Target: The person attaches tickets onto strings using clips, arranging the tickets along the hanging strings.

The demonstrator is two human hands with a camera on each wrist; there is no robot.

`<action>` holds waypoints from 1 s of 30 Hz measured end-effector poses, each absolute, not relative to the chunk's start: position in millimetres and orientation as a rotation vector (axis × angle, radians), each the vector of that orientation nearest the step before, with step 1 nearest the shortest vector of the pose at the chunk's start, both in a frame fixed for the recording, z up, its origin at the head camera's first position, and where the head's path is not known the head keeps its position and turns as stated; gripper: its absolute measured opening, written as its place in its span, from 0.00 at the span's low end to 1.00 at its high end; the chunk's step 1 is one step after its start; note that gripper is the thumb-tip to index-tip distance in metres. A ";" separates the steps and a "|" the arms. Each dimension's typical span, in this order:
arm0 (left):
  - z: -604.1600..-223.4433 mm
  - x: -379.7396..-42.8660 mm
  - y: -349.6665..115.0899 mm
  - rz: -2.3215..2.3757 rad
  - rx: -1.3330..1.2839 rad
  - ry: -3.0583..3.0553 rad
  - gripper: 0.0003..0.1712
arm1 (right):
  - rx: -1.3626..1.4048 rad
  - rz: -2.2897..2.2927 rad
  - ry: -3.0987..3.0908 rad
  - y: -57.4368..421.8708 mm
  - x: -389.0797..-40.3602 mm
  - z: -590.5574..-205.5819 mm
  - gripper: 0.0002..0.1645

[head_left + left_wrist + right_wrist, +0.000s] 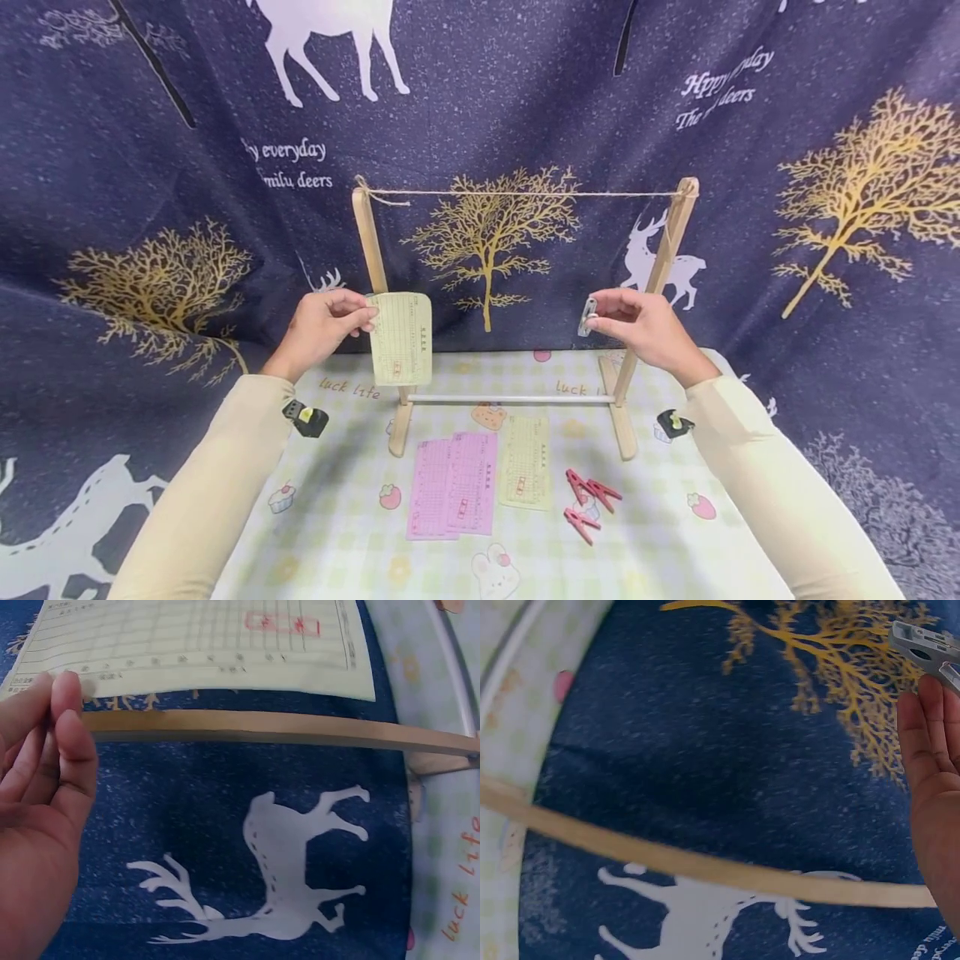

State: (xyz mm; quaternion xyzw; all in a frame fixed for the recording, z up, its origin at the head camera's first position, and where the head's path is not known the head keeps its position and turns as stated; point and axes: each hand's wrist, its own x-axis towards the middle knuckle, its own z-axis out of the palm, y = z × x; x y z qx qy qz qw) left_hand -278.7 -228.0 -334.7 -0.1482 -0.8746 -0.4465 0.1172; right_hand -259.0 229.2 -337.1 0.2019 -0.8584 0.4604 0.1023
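Note:
My left hand pinches a pale yellow printed form by its upper left edge, in front of the rack's left wooden post. In the left wrist view, thumb and fingertips meet at a corner of that yellow form, which bears a red stamp. Beside the right wooden post, my right hand pinches a grey clothespin. The right wrist view catches this clothespin at its edge, above the fingertips. A string runs between the post tops, above both hands.
On the patterned tablecloth lie two overlapping pink forms, another yellow form and three red clothespins. A white rod joins the rack's posts low down. Behind stands a dark blue curtain with deer and trees.

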 end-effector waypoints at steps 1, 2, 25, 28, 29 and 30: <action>-332.7 -279.6 -227.6 -1.308 -0.428 -2.544 0.09 | 0.596 1.361 -2.531 226.3 -261.2 -333.6 0.20; -330.6 -280.5 -227.2 -1.311 -0.416 -2.529 0.10 | 0.598 1.365 -2.530 223.6 -263.4 -330.2 0.20; -290.9 -298.7 -203.9 -1.364 -0.295 -2.255 0.16 | 0.693 1.444 -2.425 163.9 -296.3 -262.2 0.19; -287.7 -299.7 -200.8 -1.391 -0.276 -2.228 0.16 | 0.708 1.457 -2.410 157.5 -298.5 -254.1 0.18; -286.3 -299.7 -199.6 -1.395 -0.266 -2.223 0.16 | 0.711 1.461 -2.408 155.3 -298.9 -251.3 0.18; -284.6 -299.8 -198.3 -1.395 -0.259 -2.219 0.16 | 0.718 1.465 -2.402 153.2 -299.5 -248.6 0.18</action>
